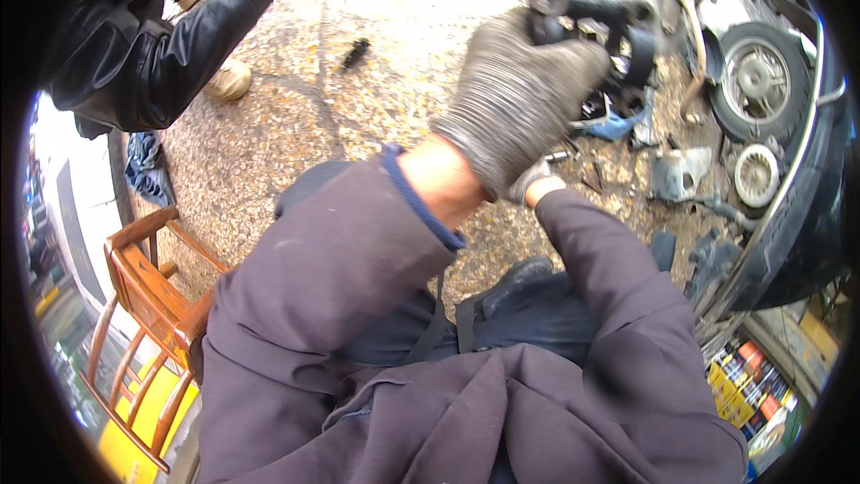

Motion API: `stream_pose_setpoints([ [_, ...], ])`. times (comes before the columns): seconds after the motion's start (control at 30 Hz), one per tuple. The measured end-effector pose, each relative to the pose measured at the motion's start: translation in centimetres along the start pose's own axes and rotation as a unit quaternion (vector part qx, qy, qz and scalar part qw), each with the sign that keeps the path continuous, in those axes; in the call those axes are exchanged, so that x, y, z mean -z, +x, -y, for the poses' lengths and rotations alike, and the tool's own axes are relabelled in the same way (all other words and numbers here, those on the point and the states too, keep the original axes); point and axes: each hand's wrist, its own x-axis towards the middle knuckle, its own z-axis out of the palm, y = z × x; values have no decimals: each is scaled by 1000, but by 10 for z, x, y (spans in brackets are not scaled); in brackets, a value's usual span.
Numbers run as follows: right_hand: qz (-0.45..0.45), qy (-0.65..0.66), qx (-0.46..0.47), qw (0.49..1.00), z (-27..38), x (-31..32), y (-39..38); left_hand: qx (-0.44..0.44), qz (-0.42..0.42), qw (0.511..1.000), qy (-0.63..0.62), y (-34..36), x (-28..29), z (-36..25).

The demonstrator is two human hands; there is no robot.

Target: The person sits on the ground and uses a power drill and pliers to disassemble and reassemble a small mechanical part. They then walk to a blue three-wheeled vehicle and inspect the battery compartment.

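Note:
My left hand [527, 81], in a grey work glove, reaches far forward. Its fingers close round a black metal part [618, 13] with round eyes at its ends and a bolt-like stub on top; its exact kind I cannot make out. Nearer and lower, my right hand [532, 182], also gloved, sits partly behind the left wrist. A short silver rod-like metal piece [557, 158] sticks out from its fingers. Under the black part on the ground lie a blue cloth [618, 128] and dark metal pieces, partly covered by the left hand.
To the right stand a wheel with a tyre [760, 81], a white round part [757, 175] and a grey metal housing [681, 174]. A wooden chair [152, 291] is at my left. Another person's black sleeve [184, 58] enters upper left. A small black part [356, 55] lies on the speckled floor.

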Motion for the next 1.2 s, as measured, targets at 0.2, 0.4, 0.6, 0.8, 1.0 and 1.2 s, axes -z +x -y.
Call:
stream_pose_setpoints([
  [0.2, -70, 99, 10, 993, -23, -95, 8, 43, 0, 998, -52, 5, -1, -5],
  [0.4, 133, 2, 71, 989, 2, -25, 10, 43, 7, 999, -3, 8, 15, -6],
  [0.6, 207, 53, -78, 974, 40, 99, -2, 65, 7, 986, -156, 24, 32, -11],
  [0.8, -101, 319, -112, 936, 17, 199, -62, 99, -3, 970, -224, 28, 51, -16],
  [1.0, -132, 717, 95, 678, 7, 235, -100, 97, 54, 944, -312, 24, 60, -18],
  [1.2, -114, 725, 171, 657, 13, 240, -106, 79, 30, 949, -303, 16, 54, -22],
])
